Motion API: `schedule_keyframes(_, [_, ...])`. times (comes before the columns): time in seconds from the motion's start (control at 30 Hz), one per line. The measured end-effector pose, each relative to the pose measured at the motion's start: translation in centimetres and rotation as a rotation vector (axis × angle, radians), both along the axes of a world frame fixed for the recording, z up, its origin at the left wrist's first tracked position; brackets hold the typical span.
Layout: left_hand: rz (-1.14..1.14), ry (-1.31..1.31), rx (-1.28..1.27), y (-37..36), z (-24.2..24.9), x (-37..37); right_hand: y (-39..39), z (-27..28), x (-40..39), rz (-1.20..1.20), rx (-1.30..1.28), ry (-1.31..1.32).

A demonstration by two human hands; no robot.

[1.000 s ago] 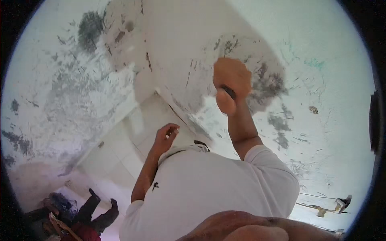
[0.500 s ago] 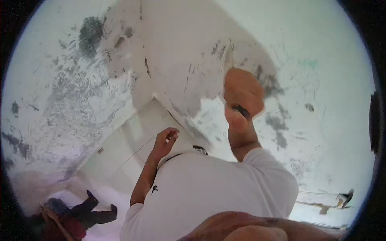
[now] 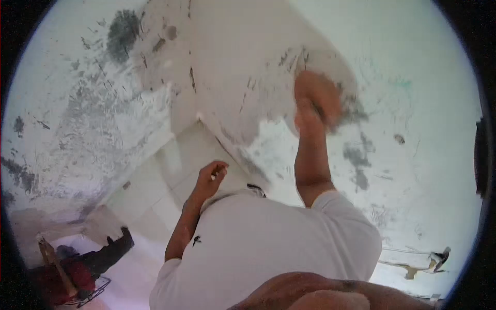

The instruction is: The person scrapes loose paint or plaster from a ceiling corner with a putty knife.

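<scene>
My right hand [image 3: 319,101] is at the patchy wall [image 3: 268,77], blurred by motion, with its fingers closed. A dark piece [image 3: 319,109] shows by the palm, like the end of a dark-handled tool. The rest of it is hidden by the hand, and I cannot make out its kind. Grey stains and bare plaster surround that hand. Low on the other side, my left hand [image 3: 212,175] hangs in front of my body above the tiled floor. Its fingers are loosely bent, the thumb stands apart, and nothing is held.
Two walls meet at a corner [image 3: 199,116]; the left wall [image 3: 103,129] is scuffed and stained. Light floor tiles [image 3: 155,191] lie below. At lower left is another person [image 3: 72,274] in red and dark clothes. A bracket-like fixture [image 3: 413,268] shows at lower right.
My right hand has moved slightly up the wall, and its wrist has turned. The left hand stays nearly in place. The other person has shifted left and changed posture.
</scene>
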State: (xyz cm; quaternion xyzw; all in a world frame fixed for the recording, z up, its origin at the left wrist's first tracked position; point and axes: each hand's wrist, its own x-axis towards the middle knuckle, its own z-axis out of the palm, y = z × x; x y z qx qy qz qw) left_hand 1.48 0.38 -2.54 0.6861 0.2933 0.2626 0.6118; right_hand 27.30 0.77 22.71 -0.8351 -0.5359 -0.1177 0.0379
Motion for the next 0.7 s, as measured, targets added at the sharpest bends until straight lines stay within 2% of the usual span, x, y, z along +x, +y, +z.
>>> schedule_keyframes(0.07, [-0.008,-0.009,0.013,0.3,0.4,0.0,1.7,-0.2,0.7,1.191,0.830,0.176])
schedule_keyframes(0.1, [-0.010,-0.028,0.078,0.2,0.5,-0.1,0.7,0.6,-1.6,1.236,0.963,0.436])
schedule_keyframes(0.13, [-0.009,-0.033,0.083,0.3,0.4,-0.1,-0.1,0.2,-1.6,1.240,0.964,0.428])
schedule_keyframes(0.17, [0.006,-0.027,0.049,0.4,0.2,0.0,-0.6,-0.6,-0.9,0.965,0.939,0.306])
schedule_keyframes(0.27, [0.000,0.028,0.026,-1.2,-0.1,-0.6,2.8,-1.0,1.8,1.072,0.872,0.410])
schedule_keyframes(0.3, [-0.014,0.019,0.044,-1.2,-0.5,-0.6,0.9,-1.1,0.8,0.708,0.535,0.082])
schedule_keyframes(0.37, [0.032,-0.023,0.109,1.8,-0.2,0.8,1.2,-0.5,1.4,0.384,0.243,-0.259])
schedule_keyframes(0.4, [0.062,-0.058,0.114,2.2,-0.2,1.3,1.5,-1.6,3.5,0.087,0.051,-0.189])
schedule_keyframes(0.47, [0.055,-0.071,0.066,0.0,-0.9,0.2,-0.1,-3.4,3.8,-0.245,-0.205,-0.077])
schedule_keyframes(0.5, [0.037,-0.056,0.040,0.0,-0.1,0.2,0.2,-2.8,3.5,0.371,0.205,0.181])
schedule_keyframes(0.53, [0.033,-0.057,0.048,-0.2,-0.3,-0.1,0.2,-2.4,2.8,0.522,0.289,0.078])
schedule_keyframes(0.6, [0.014,0.020,0.045,0.4,-0.3,0.4,-1.2,-1.0,0.3,0.405,0.295,-0.194])
schedule_keyframes(0.63, [0.026,0.023,0.059,0.6,-0.1,0.4,-1.3,-0.3,-0.4,0.466,0.463,-0.182])
schedule_keyframes(0.7, [0.014,0.017,0.029,-0.1,0.3,0.0,-0.6,-3.0,1.6,0.639,0.876,0.128])
